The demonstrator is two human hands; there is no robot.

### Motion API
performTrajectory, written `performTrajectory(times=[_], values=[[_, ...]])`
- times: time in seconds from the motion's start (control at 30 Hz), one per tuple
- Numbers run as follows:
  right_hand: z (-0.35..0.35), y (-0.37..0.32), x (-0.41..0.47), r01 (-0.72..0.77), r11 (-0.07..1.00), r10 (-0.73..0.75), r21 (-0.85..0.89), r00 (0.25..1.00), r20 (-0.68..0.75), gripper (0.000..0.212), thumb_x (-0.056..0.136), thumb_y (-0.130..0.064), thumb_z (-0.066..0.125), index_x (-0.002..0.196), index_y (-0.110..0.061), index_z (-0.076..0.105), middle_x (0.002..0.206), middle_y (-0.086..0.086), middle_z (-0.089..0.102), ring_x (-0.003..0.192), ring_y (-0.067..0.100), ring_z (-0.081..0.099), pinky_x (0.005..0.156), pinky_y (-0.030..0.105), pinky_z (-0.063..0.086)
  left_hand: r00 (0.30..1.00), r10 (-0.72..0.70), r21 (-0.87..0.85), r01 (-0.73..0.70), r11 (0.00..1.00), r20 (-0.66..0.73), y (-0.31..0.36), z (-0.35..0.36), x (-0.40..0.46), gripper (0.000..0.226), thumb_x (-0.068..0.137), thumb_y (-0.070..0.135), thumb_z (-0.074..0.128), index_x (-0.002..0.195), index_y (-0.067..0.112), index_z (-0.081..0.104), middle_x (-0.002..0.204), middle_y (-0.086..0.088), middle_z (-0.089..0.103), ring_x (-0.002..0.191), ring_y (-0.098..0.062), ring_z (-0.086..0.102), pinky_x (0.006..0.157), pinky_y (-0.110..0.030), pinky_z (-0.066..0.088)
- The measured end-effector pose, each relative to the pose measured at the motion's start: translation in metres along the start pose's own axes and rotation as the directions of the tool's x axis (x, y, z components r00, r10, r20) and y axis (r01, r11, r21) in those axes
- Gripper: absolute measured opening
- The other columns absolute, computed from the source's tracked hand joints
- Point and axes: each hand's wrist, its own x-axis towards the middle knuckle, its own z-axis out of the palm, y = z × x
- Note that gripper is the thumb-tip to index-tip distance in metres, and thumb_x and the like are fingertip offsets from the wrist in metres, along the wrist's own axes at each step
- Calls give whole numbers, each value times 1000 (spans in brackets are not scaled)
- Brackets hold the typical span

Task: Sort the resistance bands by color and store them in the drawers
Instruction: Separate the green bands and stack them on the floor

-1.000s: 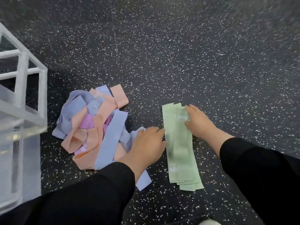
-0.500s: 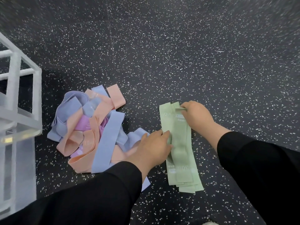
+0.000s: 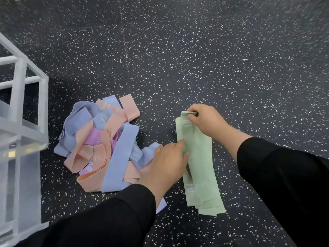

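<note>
Nearest the camera, two black sleeves (image 3: 110,216) fill the bottom edge, both cut off by the frame. The left hand (image 3: 167,163) lies with its fingers curled over the left edge of the green bands (image 3: 197,163), the fingertips pressing into the stack about midway along; whether the thumb goes under the bands is hidden. The green bands lie as a flat stack running away from the person, at least three or four layers showing as staggered ends at the near end, though an exact count is hard to make. Pale printing shows near that end but is too blurred to read. The right hand (image 3: 206,122) pinches the far end of the stack, fingers curled tightly round it and lifting it slightly off the floor (image 3: 213,50). Just left of the left hand sits a tangled pile of bands (image 3: 101,145) in blue, peach and purple; they overlap so much that no colour can be counted, and the left wrist covers the pile's near right corner. At the left edge a white drawer frame (image 3: 19,86) with translucent panels is cut off. The floor is black rubber flecked with white, with a faint seam running away at the top.
</note>
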Motion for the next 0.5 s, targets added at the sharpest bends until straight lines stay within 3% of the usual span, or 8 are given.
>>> performTrajectory(times=[0.17, 0.23, 0.33, 0.4, 0.5], values=[[22, -12, 27, -33, 981, 68, -193, 981, 180, 11, 96, -19, 58, 88, -26, 61, 97, -1, 60, 89, 28, 60, 76, 38, 50, 999, 30, 12, -30, 999, 18, -8, 3, -1, 45, 104, 34, 44, 146, 19, 43, 122, 0, 63, 122, -24, 53, 106, -47, 36], [29, -13, 31, -24, 959, 91, -283, 970, 225, 9, 97, -22, 59, 107, -23, 59, 112, 3, 59, 98, 30, 59, 83, 40, 48, 991, 41, 33, -45, 998, 125, -12, 4, 0, 51, 104, 37, 44, 151, 19, 37, 132, 1, 60, 131, -24, 46, 112, -52, 30], [40, -11, 32, 60, 902, 28, -427, 980, 197, 43, 97, -20, 60, 138, -21, 46, 130, 6, 55, 118, 32, 55, 97, 47, 40, 977, 30, 45, -40, 998, 212, -15, 4, 3, 54, 105, 40, 44, 153, 17, 34, 142, -1, 55, 139, -23, 40, 117, -55, 23], [45, -11, 33, 76, 862, 18, -501, 983, 181, 51, 95, -19, 60, 144, -22, 43, 133, 7, 55, 124, 31, 52, 105, 50, 36, 985, 31, 24, -35, 999, 172, -15, 2, 3, 48, 104, 38, 45, 147, 17, 42, 137, -1, 58, 133, -23, 45, 114, -54, 27], [45, -12, 38, 96, 820, 11, -564, 983, 184, 34, 95, -18, 59, 129, -20, 58, 124, 6, 56, 121, 30, 51, 107, 49, 33, 999, 22, -40, -21, 999, 27, -18, -2, 3, 24, 101, 33, 46, 120, 21, 56, 110, 2, 63, 114, -24, 55, 103, -47, 38]])
